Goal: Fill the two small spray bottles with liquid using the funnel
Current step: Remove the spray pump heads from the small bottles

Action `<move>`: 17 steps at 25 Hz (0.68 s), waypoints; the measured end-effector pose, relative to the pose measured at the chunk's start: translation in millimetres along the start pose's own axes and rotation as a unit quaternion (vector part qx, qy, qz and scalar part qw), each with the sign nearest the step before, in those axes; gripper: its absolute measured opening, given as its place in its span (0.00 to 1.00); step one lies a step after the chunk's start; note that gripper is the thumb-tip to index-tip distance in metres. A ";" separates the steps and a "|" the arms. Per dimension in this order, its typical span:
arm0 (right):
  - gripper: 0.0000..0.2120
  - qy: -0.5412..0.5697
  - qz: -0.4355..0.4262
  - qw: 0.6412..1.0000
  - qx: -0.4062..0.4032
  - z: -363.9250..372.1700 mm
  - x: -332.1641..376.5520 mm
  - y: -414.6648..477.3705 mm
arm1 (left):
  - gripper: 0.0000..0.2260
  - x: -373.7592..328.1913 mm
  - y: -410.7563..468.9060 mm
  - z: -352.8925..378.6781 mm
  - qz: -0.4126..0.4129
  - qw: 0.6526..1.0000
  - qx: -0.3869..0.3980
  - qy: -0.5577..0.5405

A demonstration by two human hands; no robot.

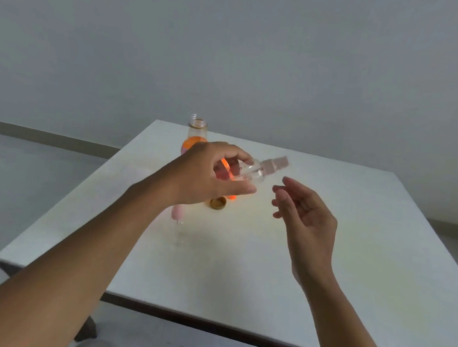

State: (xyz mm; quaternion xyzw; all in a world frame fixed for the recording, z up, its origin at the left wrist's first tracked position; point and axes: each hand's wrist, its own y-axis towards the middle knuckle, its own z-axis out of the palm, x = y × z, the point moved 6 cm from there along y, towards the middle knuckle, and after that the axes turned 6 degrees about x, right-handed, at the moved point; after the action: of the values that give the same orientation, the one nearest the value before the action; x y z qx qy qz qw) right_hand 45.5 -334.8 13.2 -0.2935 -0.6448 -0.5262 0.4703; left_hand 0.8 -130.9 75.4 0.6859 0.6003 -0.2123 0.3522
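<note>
While I monitored remotely, the left hand (207, 175) gripped a small clear plastic spray bottle (252, 173), pink-capped, tilted above the white square table (341, 257); the right hand (307, 211) hung above that table, fingers loosely spread.

Bare forearms, a bare left hand (210, 172) and right hand (310, 214).

hands: two are counted, left hand (207, 176) and right hand (306, 213) | small spray bottle (256, 170): one is seen, capped | tall open bottle (198, 127): one is counted | gold cap (218, 203): one | pink spray head (177, 213): one, with its tube | orange part (231, 197): one, half hidden, kind not to be told | counter (328, 241): one
</note>
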 end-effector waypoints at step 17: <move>0.20 -0.019 0.088 0.984 0.156 -84.7 -34.7 4.8 | 0.16 22.6 -6.0 152.0 -0.043 0.963 0.119 -0.237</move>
State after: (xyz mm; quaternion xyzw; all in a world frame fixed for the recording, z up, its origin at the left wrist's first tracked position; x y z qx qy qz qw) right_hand 88.2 -410.2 -16.3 -0.2819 -0.6992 -0.3699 0.5429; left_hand 19.3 -227.7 -42.8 0.6262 0.4991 -0.4540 0.3908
